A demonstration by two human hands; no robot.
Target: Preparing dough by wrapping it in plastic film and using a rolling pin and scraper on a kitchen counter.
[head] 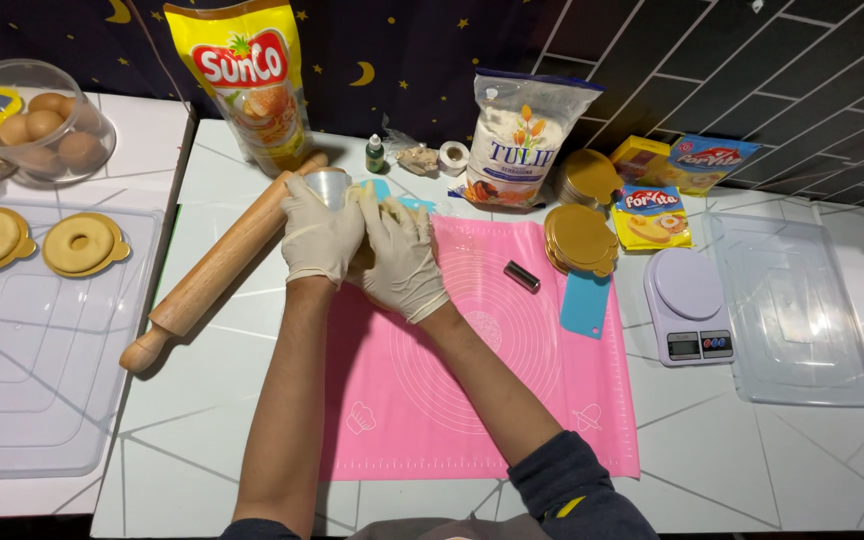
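Both hands wear thin, wrinkled cream latex gloves. The left hand [320, 238] curls around a small shiny metal cup [329, 186] at the far edge of the smooth pink silicone mat [482, 390]. The right hand [402, 256] folds over a pale lump of dough [365, 258], mostly hidden between the palms. A long, round wooden rolling pin [217, 265] lies just beside them on the white table [202, 440].

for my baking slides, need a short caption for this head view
Two gloved hands, left hand and right hand, press dough over a pink mat beside a rolling pin.
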